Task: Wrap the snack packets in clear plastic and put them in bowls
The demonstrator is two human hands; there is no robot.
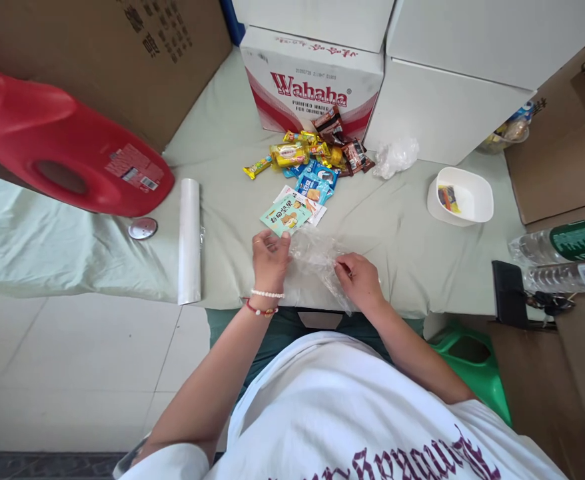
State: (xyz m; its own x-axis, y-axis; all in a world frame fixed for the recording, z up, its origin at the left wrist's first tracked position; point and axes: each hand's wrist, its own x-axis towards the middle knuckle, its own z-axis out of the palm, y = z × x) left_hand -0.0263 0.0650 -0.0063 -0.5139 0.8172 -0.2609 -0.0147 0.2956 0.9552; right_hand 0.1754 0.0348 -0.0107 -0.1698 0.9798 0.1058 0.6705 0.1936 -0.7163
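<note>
Here we are, mid-front edge of the table [412, 267], and I've got the clear bag [317, 248]: my right hand [364, 280] pinches its right side, my left hand [270, 259] is at its left, fingers curled; whether they grip film I can't tell. Straight beyond, snacks [292, 156] lie heaped, the green packet [287, 215] right by the left fingers, the carton [312, 93] walling them in behind. Leftward, the roll [189, 241] runs back from the front edge; the disc [143, 229] and jug [80, 143] sit past it. Toward the right edge, the tub [478, 203] holds a yellow-and-dark packet [448, 199], with crumpled plastic [397, 158] to its left. Bottles [580, 238] and a black case [510, 293] crowd the front right corner.
</note>
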